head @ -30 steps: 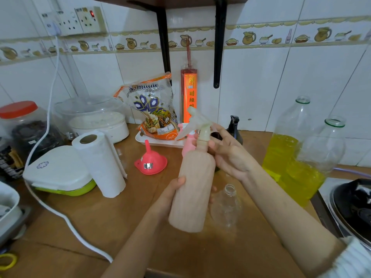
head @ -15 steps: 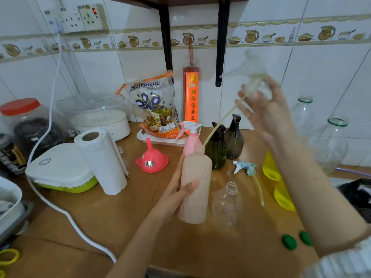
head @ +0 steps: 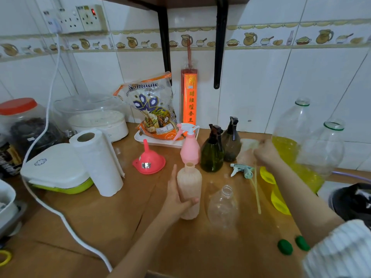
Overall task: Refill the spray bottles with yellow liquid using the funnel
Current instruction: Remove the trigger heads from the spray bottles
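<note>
Standing uncapped beige bottle (head: 189,192) in left hand (head: 176,203), funnel (head: 149,161) beside.

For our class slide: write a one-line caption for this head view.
Left hand holds the uncapped peach bottle; right hand reaches beside the dark bottles.

A brown wooden countertop (head: 112,213) carries a white paper towel roll (head: 97,162), an upturned pink plastic funnel (head: 149,159), a capless beige ribbed bottle (head: 189,192), a clear empty bottle (head: 223,207), a loose pale-blue spray head (head: 242,169) and two green caps (head: 284,246).
</note>
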